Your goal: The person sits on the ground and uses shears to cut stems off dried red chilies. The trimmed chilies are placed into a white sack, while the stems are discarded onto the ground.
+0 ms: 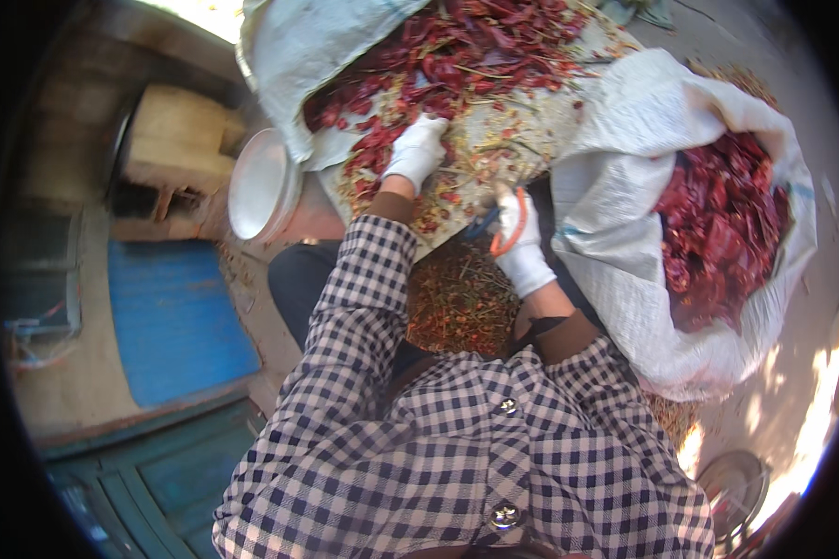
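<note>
My left hand (pixel 418 148), in a white glove, reaches to the near edge of a heap of dried red chili peppers (pixel 454 52). Its fingertips are turned away, so whether a pepper is pinched in them is hidden. In my right hand (pixel 521 244), also gloved in white, is a pair of scissors or snips with orange handle loops (pixel 509 234); the blades are hard to make out. Under both hands lies a pale board or sheet (pixel 531 129) strewn with seeds, stems and pepper bits.
To the right stands an open white woven sack (pixel 615 147) holding red pepper pieces (pixel 723 223). Another woven sack (pixel 328 63) lies by the heap. Stems and scraps (pixel 461 300) fill the space between my legs. At left are a white bucket (pixel 259 189) and a blue panel (pixel 178 321).
</note>
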Demonstrator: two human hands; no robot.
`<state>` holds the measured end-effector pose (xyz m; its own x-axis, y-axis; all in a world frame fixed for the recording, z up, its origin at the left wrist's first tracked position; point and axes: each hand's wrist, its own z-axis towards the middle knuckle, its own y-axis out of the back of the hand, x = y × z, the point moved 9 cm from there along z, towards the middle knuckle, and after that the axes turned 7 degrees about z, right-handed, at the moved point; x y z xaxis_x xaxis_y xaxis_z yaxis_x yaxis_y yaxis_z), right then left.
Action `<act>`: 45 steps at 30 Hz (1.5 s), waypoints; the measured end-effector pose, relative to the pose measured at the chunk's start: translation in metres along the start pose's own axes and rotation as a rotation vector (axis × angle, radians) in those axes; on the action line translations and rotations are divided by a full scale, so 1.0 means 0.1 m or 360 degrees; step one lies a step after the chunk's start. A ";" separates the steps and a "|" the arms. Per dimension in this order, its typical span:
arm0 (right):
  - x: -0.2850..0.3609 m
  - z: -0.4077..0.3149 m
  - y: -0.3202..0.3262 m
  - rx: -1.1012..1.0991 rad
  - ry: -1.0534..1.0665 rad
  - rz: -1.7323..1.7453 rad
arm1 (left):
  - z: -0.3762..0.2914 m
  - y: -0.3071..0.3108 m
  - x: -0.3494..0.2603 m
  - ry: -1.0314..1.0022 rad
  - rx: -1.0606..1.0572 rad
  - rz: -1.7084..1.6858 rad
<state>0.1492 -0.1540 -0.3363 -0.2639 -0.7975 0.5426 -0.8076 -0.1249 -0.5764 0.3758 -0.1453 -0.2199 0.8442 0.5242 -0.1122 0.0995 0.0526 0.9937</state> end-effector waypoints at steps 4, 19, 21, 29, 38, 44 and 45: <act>0.38 -0.10 -0.13 0.0087 0.0308 -0.0329 | -0.01 0.14 0.19 0.0177 -0.0158 -0.0189; 0.96 -0.76 -0.78 0.0112 0.1562 -0.2716 | -0.91 0.74 -0.40 0.0141 -0.0284 -0.1307; 0.97 -0.81 -0.82 0.0123 0.1610 -0.2824 | -0.98 0.84 -0.43 0.0132 -0.0396 -0.0981; 0.90 -0.85 -0.82 0.0239 0.1566 -0.2778 | -1.06 0.86 -0.59 0.0227 -0.0443 -0.0274; 0.42 -0.69 -0.62 0.0841 -0.0081 -0.0998 | -1.11 0.78 -0.48 0.0319 -0.0413 -0.1169; 0.53 -1.05 -0.84 0.1227 -0.0499 0.0194 | -1.23 0.44 -0.44 0.0432 -0.0356 -0.2288; 0.59 -1.07 -0.89 0.1332 -0.0486 0.0361 | -1.27 0.34 -0.46 0.0452 -0.0293 -0.2620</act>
<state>0.1485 -0.1269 -0.1875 -0.1227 -0.9614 0.2463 -0.0771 -0.2382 -0.9681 0.2738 -0.0595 -0.1802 -0.2059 -0.0615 -0.9766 0.6426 0.7442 -0.1823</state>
